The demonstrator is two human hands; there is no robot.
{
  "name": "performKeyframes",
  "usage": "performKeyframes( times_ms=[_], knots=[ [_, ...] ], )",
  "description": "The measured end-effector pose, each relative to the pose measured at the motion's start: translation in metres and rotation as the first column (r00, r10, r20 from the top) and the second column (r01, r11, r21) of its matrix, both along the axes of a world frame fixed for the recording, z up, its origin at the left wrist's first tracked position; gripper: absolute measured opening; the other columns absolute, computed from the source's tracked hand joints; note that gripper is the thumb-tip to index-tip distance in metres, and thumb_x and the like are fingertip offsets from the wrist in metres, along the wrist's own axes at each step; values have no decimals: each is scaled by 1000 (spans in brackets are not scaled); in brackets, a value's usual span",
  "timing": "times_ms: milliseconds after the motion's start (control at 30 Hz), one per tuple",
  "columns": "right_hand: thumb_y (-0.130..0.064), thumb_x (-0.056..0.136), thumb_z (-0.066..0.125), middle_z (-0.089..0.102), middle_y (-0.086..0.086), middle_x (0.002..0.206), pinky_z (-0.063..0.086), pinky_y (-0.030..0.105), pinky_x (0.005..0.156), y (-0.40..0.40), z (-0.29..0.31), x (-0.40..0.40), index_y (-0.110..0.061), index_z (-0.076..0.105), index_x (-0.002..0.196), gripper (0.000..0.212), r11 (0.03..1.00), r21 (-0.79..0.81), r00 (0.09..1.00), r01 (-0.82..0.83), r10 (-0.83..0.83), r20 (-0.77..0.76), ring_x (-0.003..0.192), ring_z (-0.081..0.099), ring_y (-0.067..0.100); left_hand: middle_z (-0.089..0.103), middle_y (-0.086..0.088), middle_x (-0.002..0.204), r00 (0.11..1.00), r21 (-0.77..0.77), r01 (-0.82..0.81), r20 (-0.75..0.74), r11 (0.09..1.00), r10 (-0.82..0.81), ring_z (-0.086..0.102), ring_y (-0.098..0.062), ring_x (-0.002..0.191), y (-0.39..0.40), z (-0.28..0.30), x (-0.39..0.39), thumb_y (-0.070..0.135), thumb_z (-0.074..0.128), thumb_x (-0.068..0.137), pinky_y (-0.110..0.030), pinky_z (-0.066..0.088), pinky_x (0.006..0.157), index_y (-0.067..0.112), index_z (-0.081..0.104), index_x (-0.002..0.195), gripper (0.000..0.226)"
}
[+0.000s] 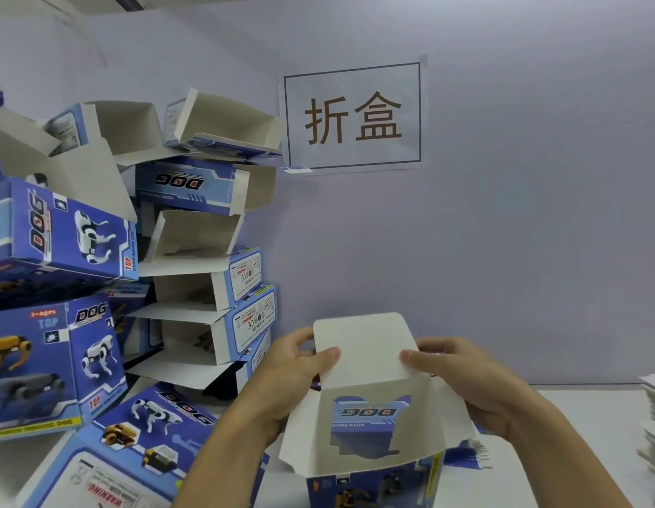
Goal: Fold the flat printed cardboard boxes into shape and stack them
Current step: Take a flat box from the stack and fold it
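While I'm holding the box (370,427) up in front of me over the white table (582,408), I'm working on its open end, so this is the forming step, not the stacking step. My left hand (293,364) is gripping the left side, thumb pressed on the white inner face of the top flap (362,346), other fingers wrapped behind. My right hand (461,375) is mirroring it on the right, thumb on the same flap, fingers curled round the back. Both hands are clamped on the box, none free.

The body is already squared up, printed side panels showing at the bottom. The side flaps (304,430) are splaying outward, not yet tucked. The big flap is standing upright, tilting slightly away. Through the opening I'm seeing the printed inner wall with the DOG logo.

Next move, as I'm judging it: fold the side flaps inward first, then push the big flap down and tuck its edge in. It needs one thumb freed without letting the walls collapse.

The pile of folded boxes (110,273) is leaning at my left, messy, several with open ends. The flat blanks (654,416) are sitting at the right edge. A paper sign (353,117) is hanging on the wall.
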State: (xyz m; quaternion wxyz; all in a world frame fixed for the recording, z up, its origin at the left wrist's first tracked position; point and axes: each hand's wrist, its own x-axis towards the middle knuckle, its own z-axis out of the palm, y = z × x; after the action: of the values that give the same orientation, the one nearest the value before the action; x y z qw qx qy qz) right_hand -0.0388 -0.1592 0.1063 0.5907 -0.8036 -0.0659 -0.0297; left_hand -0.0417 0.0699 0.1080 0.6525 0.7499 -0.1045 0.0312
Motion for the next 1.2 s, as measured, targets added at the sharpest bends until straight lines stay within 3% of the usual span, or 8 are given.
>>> performKeyframes(
  times_ms=[67, 133, 300, 467, 733, 967, 1067, 1200],
  knots=[
    [-20, 93, 67, 78, -4, 93, 58, 43, 83, -2, 6, -4, -34, 72, 104, 18, 997, 66, 990, -34, 24, 136, 85, 74, 20, 78, -1, 96, 994, -82, 4, 113, 997, 5, 76, -20, 83, 0, 4, -2, 10, 60, 97, -30, 59, 61, 27, 59, 115, 26],
    [-25, 93, 67, 78, -3, 94, 57, 35, 81, 1, 13, -10, -34, 70, 107, 18, 994, 83, 965, -77, 54, 256, 84, 74, 19, 78, -1, 95, 979, -118, 24, 204, 993, 0, 75, -16, 80, 1, 8, -3, 3, 58, 97, -21, 54, 56, 27, 62, 111, 28],
    [-29, 90, 71, 78, -7, 88, 59, 25, 62, 19, 19, -20, -26, 75, 98, 10, 987, 161, 883, -15, -63, 465, 77, 74, 13, 78, -7, 98, 943, -151, 78, 331, 985, -24, 75, -25, 90, -2, 14, -6, 24, 69, 85, -32, 61, 71, 21, 64, 110, 25],
    [-23, 87, 74, 77, -1, 81, 61, 34, 59, 26, 21, -27, -33, 71, 101, 17, 979, 203, 851, 0, -107, 514, 69, 73, 19, 78, -4, 94, 923, -159, 60, 384, 985, 5, 76, -23, 86, -9, 13, -9, 32, 73, 73, -32, 62, 66, 40, 70, 95, 23],
    [-10, 88, 73, 76, 6, 73, 59, 37, 52, 25, 21, -26, -34, 73, 90, 24, 965, 259, 832, -30, -120, 541, 60, 70, 28, 79, -5, 90, 896, -150, 76, 445, 986, -2, 76, -24, 81, -14, 14, -14, 23, 70, 80, -38, 63, 65, 40, 72, 99, 25],
    [-3, 86, 73, 72, 0, 65, 46, 18, 50, 25, 16, -18, -26, 75, 63, 33, 964, 265, 784, -15, -153, 601, 56, 63, 8, 77, -1, 76, 850, -152, -24, 517, 988, 99, 74, -15, 69, -18, 11, -10, 6, 70, 87, -28, 60, 59, 28, 77, 73, 27],
    [-6, 89, 71, 75, 0, 70, 49, 21, 51, 23, 15, -18, -30, 77, 75, 28, 966, 256, 812, -39, -119, 571, 59, 65, 10, 78, 0, 78, 859, -159, -29, 500, 987, 106, 75, -16, 71, -18, 10, -8, 7, 71, 87, -29, 61, 61, 32, 78, 76, 28],
    [-7, 94, 64, 78, 1, 92, 56, 22, 64, 17, 14, -15, -44, 65, 115, 43, 966, 233, 881, -111, -13, 472, 80, 74, 14, 78, -1, 85, 889, -242, -60, 428, 968, 162, 76, -17, 77, -13, 8, -4, 7, 68, 90, -27, 60, 62, 33, 73, 101, 29]
  ],
)
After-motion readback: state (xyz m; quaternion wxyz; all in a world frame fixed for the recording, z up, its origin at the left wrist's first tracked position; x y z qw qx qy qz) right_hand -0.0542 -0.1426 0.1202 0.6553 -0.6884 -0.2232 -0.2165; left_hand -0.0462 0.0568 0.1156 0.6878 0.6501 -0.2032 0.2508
